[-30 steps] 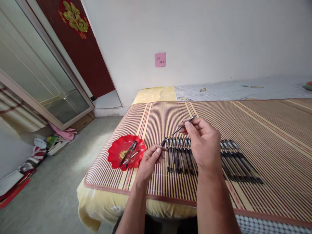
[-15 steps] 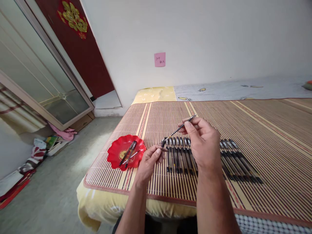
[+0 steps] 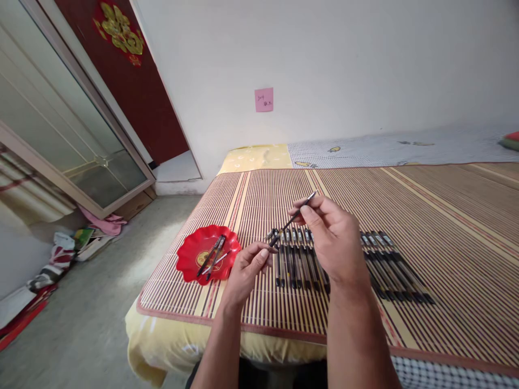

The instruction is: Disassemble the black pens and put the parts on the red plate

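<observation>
Above the mat, my right hand (image 3: 334, 232) pinches a thin dark pen refill (image 3: 292, 217) between thumb and fingers, its silvery tip pointing up and right. My left hand (image 3: 252, 263) is closed on a dark pen barrel (image 3: 274, 239), mostly hidden by the fingers. The refill's lower end meets the barrel's upper end; how far in it sits I cannot tell. Behind and below the hands lies a row of black-capped clear pens (image 3: 299, 265), its middle covered by my right hand. To the left, a red scalloped plate (image 3: 183, 265) holds pens (image 3: 211, 255) and a thin white stick (image 3: 222, 258).
A striped bamboo mat (image 3: 267, 200) covers the bed, whose yellow sheet (image 3: 170, 335) hangs over the front edge. A pink note (image 3: 264, 100) is stuck on the wall. Left stands a glass-panelled door (image 3: 68, 108), with cloths and papers (image 3: 60, 254) on the floor.
My right hand has moved slightly left and down, bringing the refill further into line with the barrel in my left hand. The camera view has shifted a little.
</observation>
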A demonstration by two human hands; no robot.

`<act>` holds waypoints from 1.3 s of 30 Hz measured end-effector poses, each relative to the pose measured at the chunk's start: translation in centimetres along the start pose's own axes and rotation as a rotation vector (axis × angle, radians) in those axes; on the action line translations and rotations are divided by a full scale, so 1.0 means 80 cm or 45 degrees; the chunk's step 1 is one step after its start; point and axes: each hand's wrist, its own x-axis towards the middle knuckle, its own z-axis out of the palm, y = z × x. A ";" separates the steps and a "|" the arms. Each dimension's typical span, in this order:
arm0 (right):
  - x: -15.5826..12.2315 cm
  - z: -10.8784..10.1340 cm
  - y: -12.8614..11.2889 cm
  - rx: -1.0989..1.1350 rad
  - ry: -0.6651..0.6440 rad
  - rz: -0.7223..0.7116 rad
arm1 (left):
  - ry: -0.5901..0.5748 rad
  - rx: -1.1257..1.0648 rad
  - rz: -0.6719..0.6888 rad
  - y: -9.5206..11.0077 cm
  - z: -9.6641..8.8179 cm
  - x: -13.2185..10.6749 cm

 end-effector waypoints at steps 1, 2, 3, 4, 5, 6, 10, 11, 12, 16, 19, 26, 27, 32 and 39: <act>0.000 0.000 0.000 -0.004 -0.011 0.002 | -0.017 -0.012 -0.001 0.001 0.001 0.000; 0.000 0.001 0.000 -0.010 -0.026 0.004 | -0.032 -0.026 -0.006 0.001 0.001 -0.001; -0.001 0.001 -0.001 -0.015 -0.043 0.004 | -0.047 -0.043 -0.014 0.002 0.002 -0.002; -0.001 0.002 -0.001 -0.015 -0.061 0.003 | -0.059 -0.062 -0.023 0.003 0.002 -0.002; -0.001 0.003 -0.001 -0.011 -0.081 0.004 | -0.069 -0.082 -0.032 0.003 0.003 -0.003; -0.001 0.003 -0.001 -0.005 -0.104 0.007 | -0.074 -0.101 -0.039 0.003 0.003 -0.004; -0.001 0.005 0.001 -0.072 -0.201 0.055 | -0.063 -0.196 -0.055 0.003 0.005 -0.004; 0.000 0.005 0.003 -0.110 -0.234 0.079 | -0.052 -0.226 -0.055 0.003 0.005 -0.004; 0.000 0.005 0.005 -0.145 -0.271 0.108 | -0.039 -0.254 -0.054 0.002 0.005 -0.003; 0.000 0.003 0.013 -0.178 -0.416 0.205 | 0.005 -0.341 -0.063 0.001 0.005 -0.002; -0.001 0.002 0.016 -0.107 -0.409 0.216 | 0.008 -0.367 -0.059 0.000 0.005 -0.003; 0.001 0.002 0.017 -0.052 -0.372 0.243 | -0.036 -0.372 -0.047 -0.003 0.007 -0.003; 0.001 0.002 0.017 -0.068 -0.374 0.243 | -0.042 -0.366 -0.044 -0.003 0.008 -0.003; 0.001 0.000 0.017 -0.141 -0.412 0.229 | -0.060 -0.360 -0.059 0.001 0.011 -0.004; 0.001 0.001 0.026 -0.082 -0.411 0.257 | -0.073 -0.331 -0.065 0.002 0.012 -0.004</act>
